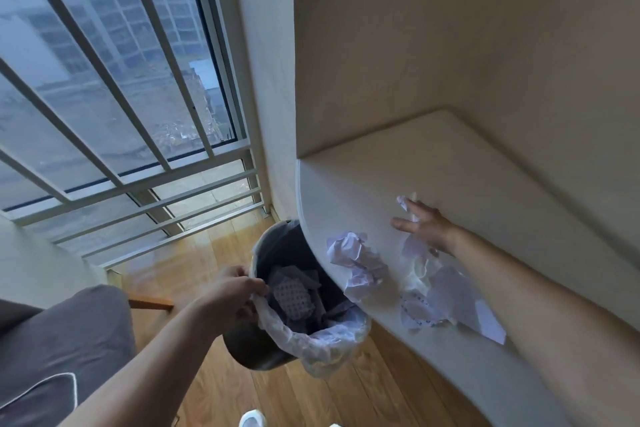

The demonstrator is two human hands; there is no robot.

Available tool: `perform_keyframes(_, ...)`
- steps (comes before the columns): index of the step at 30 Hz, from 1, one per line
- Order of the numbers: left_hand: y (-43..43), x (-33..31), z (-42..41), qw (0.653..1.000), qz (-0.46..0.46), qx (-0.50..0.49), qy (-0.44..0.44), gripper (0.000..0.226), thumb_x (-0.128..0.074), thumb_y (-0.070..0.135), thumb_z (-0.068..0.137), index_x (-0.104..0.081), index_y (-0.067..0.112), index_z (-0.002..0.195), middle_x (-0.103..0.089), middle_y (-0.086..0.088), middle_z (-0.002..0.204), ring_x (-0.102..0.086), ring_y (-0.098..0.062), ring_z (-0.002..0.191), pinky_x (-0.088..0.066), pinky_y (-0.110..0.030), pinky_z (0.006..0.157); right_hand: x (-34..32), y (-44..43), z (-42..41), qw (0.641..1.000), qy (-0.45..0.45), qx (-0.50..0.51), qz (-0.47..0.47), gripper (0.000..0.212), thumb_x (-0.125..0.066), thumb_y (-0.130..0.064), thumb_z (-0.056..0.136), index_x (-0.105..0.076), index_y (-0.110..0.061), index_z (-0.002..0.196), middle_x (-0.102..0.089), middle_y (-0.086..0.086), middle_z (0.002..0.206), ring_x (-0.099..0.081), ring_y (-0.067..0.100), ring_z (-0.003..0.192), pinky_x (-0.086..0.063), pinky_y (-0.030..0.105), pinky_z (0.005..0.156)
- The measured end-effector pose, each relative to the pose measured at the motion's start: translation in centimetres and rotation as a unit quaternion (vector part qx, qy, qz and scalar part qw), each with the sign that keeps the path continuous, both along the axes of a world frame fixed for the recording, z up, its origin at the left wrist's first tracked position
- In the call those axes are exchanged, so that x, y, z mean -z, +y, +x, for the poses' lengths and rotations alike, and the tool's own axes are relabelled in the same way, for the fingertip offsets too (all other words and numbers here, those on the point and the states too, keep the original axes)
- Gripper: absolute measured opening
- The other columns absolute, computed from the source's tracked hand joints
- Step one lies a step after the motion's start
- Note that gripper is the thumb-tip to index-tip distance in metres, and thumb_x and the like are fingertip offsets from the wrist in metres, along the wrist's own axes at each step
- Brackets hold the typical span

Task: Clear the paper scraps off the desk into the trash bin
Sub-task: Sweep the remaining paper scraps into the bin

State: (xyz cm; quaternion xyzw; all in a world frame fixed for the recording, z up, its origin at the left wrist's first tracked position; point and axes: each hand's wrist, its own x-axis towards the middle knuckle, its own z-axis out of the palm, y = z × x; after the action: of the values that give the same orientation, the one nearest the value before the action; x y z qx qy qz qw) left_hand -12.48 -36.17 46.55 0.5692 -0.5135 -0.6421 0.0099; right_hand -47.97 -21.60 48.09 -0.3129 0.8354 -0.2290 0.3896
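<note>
Head view: the left hand (239, 291) is clenched on the rim and plastic liner of the trash bin (277, 350), held tilted just below the rounded edge of the white counter (450, 163). Crumpled paper scraps (360, 260) lie on the counter near that edge, just left of the right hand (424, 225), which rests released, fingers spread, touching more scraps beneath it.
</note>
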Motion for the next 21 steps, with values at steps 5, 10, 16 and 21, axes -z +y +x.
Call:
perform_keyframes(5, -0.1, -0.3, -0.1, 1.0, 0.006, 0.004, 0.004, 0.018, -0.071, -0.001, 0.078, -0.059, 0.001, 0.092, -0.064, -0.026, 0.096, -0.069, -0.039, 0.083, -0.058, -0.036, 0.051, 1.3, -1.0, 6.1, 0.971, 0.12, -0.203, 0.039, 0.094, -0.047, -0.085, 0.068, -0.01, -0.051, 0.147, 0.002, -0.012, 0.162, 0.018, 0.017, 0.148, 0.0, 0.063, 0.117)
perform_keyframes(10, -0.2, -0.8, 0.2, 1.0, 0.017, 0.001, 0.003, 0.021, -0.071, -0.002, 0.078, -0.061, -0.001, 0.097, -0.065, -0.026, 0.098, -0.068, -0.04, 0.089, -0.06, -0.043, 0.063, 2.0, -2.4, 13.5, 0.945, 0.186, -0.265, 0.042, 0.079, -0.034, -0.076, 0.079, 0.001, -0.051, 0.145, 0.018, -0.014, 0.157, 0.025, 0.02, 0.145, 0.0, 0.062, 0.114)
perform_keyframes(16, -0.3, -1.2, 0.9, 0.999, 0.032, 0.011, 0.014, 0.022, -0.069, -0.003, 0.08, -0.06, -0.002, 0.1, -0.063, -0.027, 0.099, -0.067, -0.04, 0.09, -0.058, -0.037, 0.055, 0.0, -2.8, 17.6, 0.975, -0.122, -0.166, -0.081, 0.06, -0.053, -0.048, 0.092, -0.031, -0.036, 0.146, -0.03, 0.005, 0.158, -0.026, 0.023, 0.146, -0.027, 0.038, 0.115)
perform_keyframes(21, 0.1, -0.4, 0.7, 0.999, 0.041, 0.02, 0.002, 0.023, -0.069, -0.005, 0.077, -0.059, -0.002, 0.097, -0.063, -0.027, 0.097, -0.067, -0.041, 0.087, -0.057, -0.035, 0.049, -2.4, 1.4, 9.5, 0.993, 0.049, -0.041, -0.103, 0.067, -0.062, -0.042, 0.09, -0.034, -0.023, 0.147, -0.031, 0.003, 0.158, -0.028, 0.02, 0.145, -0.021, 0.029, 0.116)
